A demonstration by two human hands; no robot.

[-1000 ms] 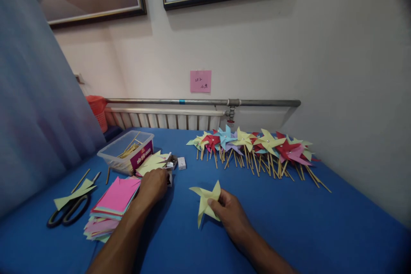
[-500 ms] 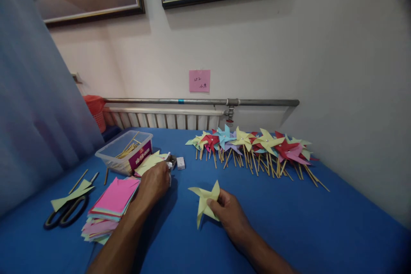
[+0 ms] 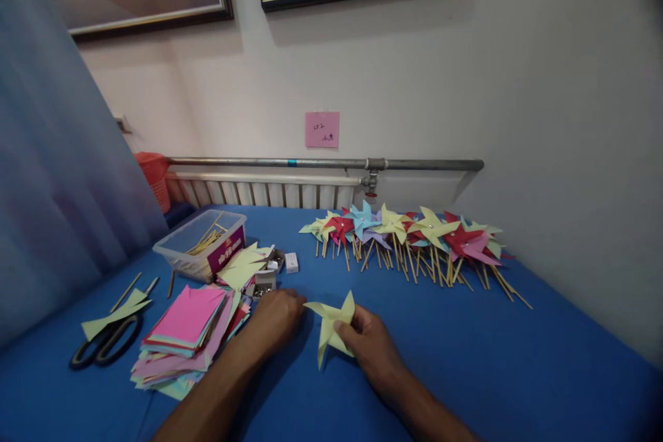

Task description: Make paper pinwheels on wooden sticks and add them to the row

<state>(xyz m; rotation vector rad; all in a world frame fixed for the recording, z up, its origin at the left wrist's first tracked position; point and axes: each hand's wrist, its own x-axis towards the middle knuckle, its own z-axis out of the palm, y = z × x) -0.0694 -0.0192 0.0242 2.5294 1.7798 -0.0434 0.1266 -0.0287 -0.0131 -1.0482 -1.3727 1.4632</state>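
Right hand (image 3: 371, 342): pinches yellow pinwheel (image 3: 328, 327); a slackening pinch might unfold it.
Left hand (image 3: 280, 314): at pinwheel's nine o'clock; grip hidden, cannot tell.

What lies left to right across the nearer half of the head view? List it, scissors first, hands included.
Scissors → stack of coloured paper → left hand → pale yellow paper pinwheel → right hand
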